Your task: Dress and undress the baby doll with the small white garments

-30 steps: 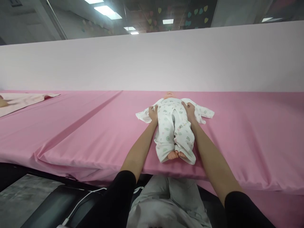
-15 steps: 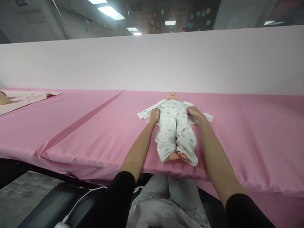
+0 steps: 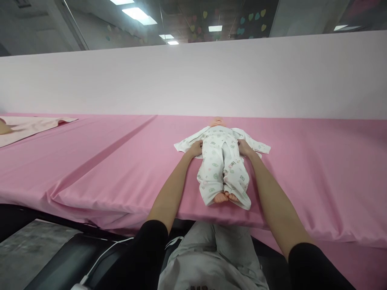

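1 doll [image 3: 217, 121] on pink tbl cloth [image 3: 90, 161], pale wall [image 3: 193, 80]

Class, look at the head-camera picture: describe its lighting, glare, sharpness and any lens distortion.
In the head view, the ceiling lights glare white at the top; the pink sheet bends toward the frame edges, suggesting wide-angle distortion; the doll and romper look sharp, with only soft shadows.
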Available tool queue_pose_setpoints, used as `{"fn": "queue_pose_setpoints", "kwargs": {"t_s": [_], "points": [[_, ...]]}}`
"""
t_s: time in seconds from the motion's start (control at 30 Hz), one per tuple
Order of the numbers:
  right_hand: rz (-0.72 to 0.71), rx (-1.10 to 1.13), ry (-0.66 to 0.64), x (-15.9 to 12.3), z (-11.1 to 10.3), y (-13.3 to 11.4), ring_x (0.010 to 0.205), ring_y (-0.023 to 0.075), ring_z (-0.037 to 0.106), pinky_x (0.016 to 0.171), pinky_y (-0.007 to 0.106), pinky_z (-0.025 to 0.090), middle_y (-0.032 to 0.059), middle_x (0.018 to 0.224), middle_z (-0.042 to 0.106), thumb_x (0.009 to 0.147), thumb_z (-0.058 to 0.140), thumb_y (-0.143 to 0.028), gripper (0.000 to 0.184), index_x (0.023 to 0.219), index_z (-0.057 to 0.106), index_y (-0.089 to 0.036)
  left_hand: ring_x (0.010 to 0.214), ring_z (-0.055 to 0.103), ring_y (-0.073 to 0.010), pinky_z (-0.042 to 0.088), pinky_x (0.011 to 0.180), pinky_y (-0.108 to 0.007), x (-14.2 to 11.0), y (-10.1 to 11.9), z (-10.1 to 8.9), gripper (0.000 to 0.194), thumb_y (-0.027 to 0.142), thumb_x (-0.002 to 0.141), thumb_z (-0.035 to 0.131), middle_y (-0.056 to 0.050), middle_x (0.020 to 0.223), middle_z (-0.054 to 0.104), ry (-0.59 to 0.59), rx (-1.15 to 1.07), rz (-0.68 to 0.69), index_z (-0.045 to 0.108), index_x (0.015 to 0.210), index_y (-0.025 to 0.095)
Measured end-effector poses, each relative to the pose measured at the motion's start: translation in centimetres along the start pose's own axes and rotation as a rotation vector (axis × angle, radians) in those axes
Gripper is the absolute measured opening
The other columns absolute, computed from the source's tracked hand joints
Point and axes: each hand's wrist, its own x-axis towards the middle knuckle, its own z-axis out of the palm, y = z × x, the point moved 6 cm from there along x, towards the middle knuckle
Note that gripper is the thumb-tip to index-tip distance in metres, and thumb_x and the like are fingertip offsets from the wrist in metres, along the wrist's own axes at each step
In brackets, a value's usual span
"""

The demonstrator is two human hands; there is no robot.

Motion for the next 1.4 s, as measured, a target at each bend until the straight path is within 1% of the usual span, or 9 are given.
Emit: {"fn": "queue_pose_setpoints", "kwargs": {"t_s": [0.13, 0.27, 0.43, 0.67, 0.83, 1.0, 1.17, 1.27, 1.4], "points": [[-0.131, -0.256, 0.11, 0.1, 0.2, -0.9, 0.057, 0.0112, 0.03, 0.057, 0.024, 0.026, -0.0038, 0.051, 0.041, 0.067, 0.049, -0.017, 0.018, 0.052, 0.038, -0.018, 0.066, 0.05, -0.017, 0.043, 0.072, -0.032, 0.0, 0.0, -0.5, 0.008, 0.016, 0.063, 0.062, 0.0, 0.06, 0.059, 0.23, 0.172, -0.016, 0.054, 0.06, 0.018], [-0.231, -0.413, 0.166, -0.3, 0.6, -1.6, 0.059, 0.0149, 0.036, 0.06, 0.026, 0.026, -0.0012, 0.057, 0.045, 0.07, 0.048, -0.02, 0.015, 0.06, 0.036, -0.021, 0.067, 0.048, -0.0174, 0.04, 0.073, -0.031, -0.3, 0.3, -0.8, 0.007, 0.019, 0.069, 0.058, -0.002, 0.067, 0.06, 0.355, 0.221, 0.002, 0.054, 0.065, 0.019], [-0.301, -0.625, 0.235, -0.9, 0.8, -2.0, 0.06, 0.0168, 0.038, 0.059, 0.027, 0.025, 0.0009, 0.064, 0.045, 0.078, 0.045, -0.021, 0.002, 0.077, 0.044, -0.021, 0.075, 0.051, -0.02, 0.038, 0.078, -0.032, -1.0, 1.4, -1.0, 0.007, 0.018, 0.077, 0.052, -0.005, 0.077, 0.062, 0.417, 0.218, 0.082, 0.052, 0.071, 0.02], [-0.265, -0.759, 0.346, -1.5, 0.8, -2.5, 0.063, 0.0175, 0.043, 0.056, 0.027, 0.024, 0.0075, 0.077, 0.054, 0.08, 0.045, -0.019, 0.007, 0.083, 0.05, -0.017, 0.089, 0.052, -0.0224, 0.036, 0.077, -0.03, -1.8, 2.6, -1.6, 0.012, 0.012, 0.079, 0.045, -0.007, 0.087, 0.06, 0.485, 0.39, 0.133, 0.05, 0.072, 0.02], [-0.223, -0.579, 0.397, -1.2, 0.0, -1.8, 0.07, 0.0188, 0.047, 0.063, 0.027, 0.03, 0.0062, 0.077, 0.055, 0.077, 0.04, -0.012, 0.012, 0.081, 0.05, -0.018, 0.079, 0.052, -0.0199, 0.036, 0.072, -0.03, -1.3, 1.2, -2.6, 0.011, 0.01, 0.073, 0.045, -0.005, 0.078, 0.058, 0.566, 0.416, 0.003, 0.048, 0.07, 0.021], [-0.042, -0.249, 0.617, -0.7, -2.0, -0.3, 0.069, 0.0157, 0.051, 0.072, 0.026, 0.037, 0.0011, 0.068, 0.055, 0.076, 0.051, -0.022, 0.004, 0.076, 0.051, -0.018, 0.076, 0.054, -0.0165, 0.04, 0.073, -0.028, -1.7, -0.2, -4.0, 0.005, 0.025, 0.077, 0.053, -0.001, 0.075, 0.059, 0.71, 0.177, -0.172, 0.052, 0.079, 0.021], [0.058, -0.002, 0.452, 0.7, -1.2, 0.0, 0.069, 0.0155, 0.055, 0.072, 0.026, 0.041, 0.0003, 0.067, 0.061, 0.073, 0.06, -0.04, 0.023, 0.069, 0.062, -0.017, 0.085, 0.059, -0.0181, 0.043, 0.081, -0.029, -0.9, 0.1, -2.8, 0.03, 0.044, 0.083, 0.05, -0.005, 0.087, 0.068, 0.564, -0.116, -0.156, 0.064, 0.084, 0.017], [0.068, 0.096, 0.403, 1.1, -0.8, 0.0, 0.079, 0.0166, 0.059, 0.08, 0.027, 0.042, 0.0014, 0.079, 0.066, 0.07, 0.062, -0.035, 0.019, 0.073, 0.068, -0.017, 0.096, 0.059, -0.0202, 0.042, 0.089, -0.031, -0.1, 0.0, -2.2, 0.031, 0.04, 0.081, 0.055, -0.006, 0.102, 0.068, 0.514, -0.166, -0.124, 0.067, 0.097, 0.017], [0.077, 0.084, 0.362, 1.4, -0.8, -0.1, 0.094, 0.018, 0.059, 0.091, 0.03, 0.041, 0.0026, 0.093, 0.068, 0.071, 0.059, -0.028, 0.019, 0.082, 0.071, -0.018, 0.109, 0.057, -0.0198, 0.041, 0.096, -0.032, 0.6, -0.7, -1.9, 0.03, 0.027, 0.085, 0.046, -0.006, 0.118, 0.064, 0.464, -0.15, -0.131, 0.065, 0.107, 0.018]]}}
